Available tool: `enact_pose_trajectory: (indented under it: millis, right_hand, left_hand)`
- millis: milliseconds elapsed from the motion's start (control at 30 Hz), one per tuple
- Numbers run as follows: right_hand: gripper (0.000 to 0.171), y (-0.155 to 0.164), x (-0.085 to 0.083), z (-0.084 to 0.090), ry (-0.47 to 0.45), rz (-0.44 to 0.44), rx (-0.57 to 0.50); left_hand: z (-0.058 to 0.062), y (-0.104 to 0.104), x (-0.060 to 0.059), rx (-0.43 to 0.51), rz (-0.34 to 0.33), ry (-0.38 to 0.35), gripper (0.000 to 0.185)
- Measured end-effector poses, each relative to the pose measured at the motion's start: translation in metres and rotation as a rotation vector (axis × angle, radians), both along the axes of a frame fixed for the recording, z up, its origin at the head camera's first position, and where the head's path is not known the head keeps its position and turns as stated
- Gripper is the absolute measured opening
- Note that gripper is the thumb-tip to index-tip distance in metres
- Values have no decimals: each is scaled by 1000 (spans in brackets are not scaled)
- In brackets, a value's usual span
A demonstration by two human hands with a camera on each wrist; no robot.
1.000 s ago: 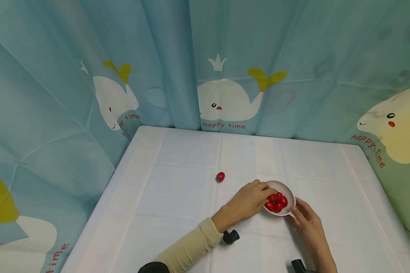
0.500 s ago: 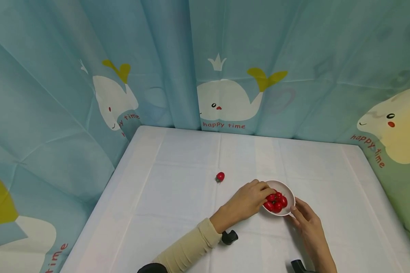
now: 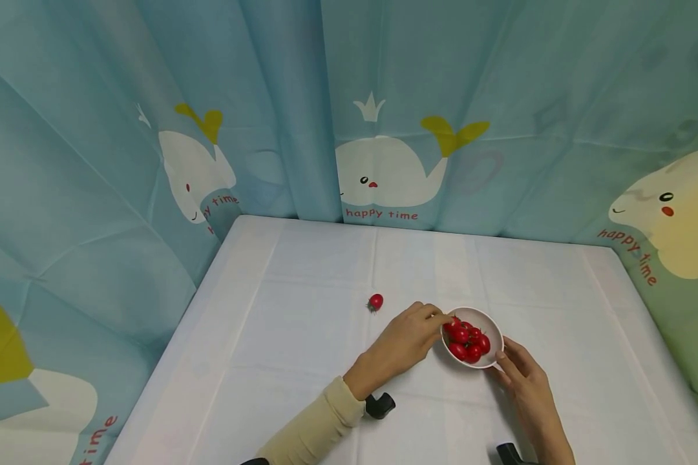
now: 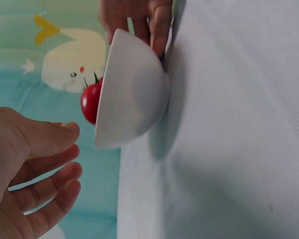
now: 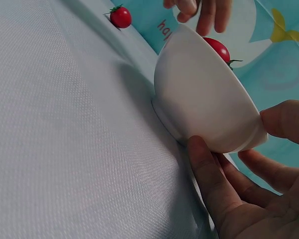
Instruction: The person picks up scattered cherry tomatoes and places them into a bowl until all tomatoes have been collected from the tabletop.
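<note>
A small white bowl [image 3: 492, 324] on the table holds several red cherry tomatoes [image 3: 460, 336] with green stems. My right hand [image 3: 529, 384] grips its right side, thumb [image 5: 284, 119] at the rim and fingers [image 5: 204, 164] under the outer wall. At the opposite rim is my left hand [image 3: 406, 339], fingertips overlapping the bowl's edge in the head view. The left wrist view shows that hand [image 4: 32, 159] with loosely bent fingers, nothing between them, apart from the bowl [image 4: 132, 94]. One cherry tomato [image 3: 375, 301] lies alone on the cloth, left of the bowl and beyond my left hand.
A white cloth [image 3: 302, 310] covers the table. Blue-green curtains [image 3: 279, 129] printed with whales stand along its back and sides. Black wrist mounts [image 3: 380, 405] show beside both wrists.
My left hand has drawn back leftward from over the tomatoes to the bowl's left rim, uncovering more tomatoes. The right hand, bowl and lone tomato have stayed in place.
</note>
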State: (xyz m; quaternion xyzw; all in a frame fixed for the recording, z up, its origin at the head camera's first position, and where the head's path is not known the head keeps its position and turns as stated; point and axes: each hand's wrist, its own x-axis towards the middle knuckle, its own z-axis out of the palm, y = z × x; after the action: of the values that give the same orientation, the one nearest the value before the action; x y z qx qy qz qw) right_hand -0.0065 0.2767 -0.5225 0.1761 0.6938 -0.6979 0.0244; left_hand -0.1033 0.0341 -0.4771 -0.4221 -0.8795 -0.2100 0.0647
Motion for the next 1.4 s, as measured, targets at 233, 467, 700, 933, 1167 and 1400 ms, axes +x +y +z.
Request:
enact_pose_trajectory:
  millis: [233, 467, 700, 933, 1167, 1400]
  right_hand:
    - [57, 1, 0, 0, 22, -3, -13]
    - [64, 0, -1, 1, -11, 0, 25]
    - [63, 0, -1, 1, -4, 4, 37]
    - [63, 0, -1, 1, -7, 6, 52]
    - [68, -1, -1, 2, -16, 1, 60]
    - [67, -1, -1, 2, -19, 9, 65]
  left_hand:
    - [-3, -12, -3, 9, 108, 21, 31]
    - [-4, -25, -2, 67, 254, -6, 29]
    - [-9, -38, -4, 136, 414, -14, 30]
    - [-16, -51, -10, 161, 505, -44, 31]
    - [-19, -63, -17, 106, 547, -79, 37]
    - [-25, -71, -23, 96, 567, -89, 40]
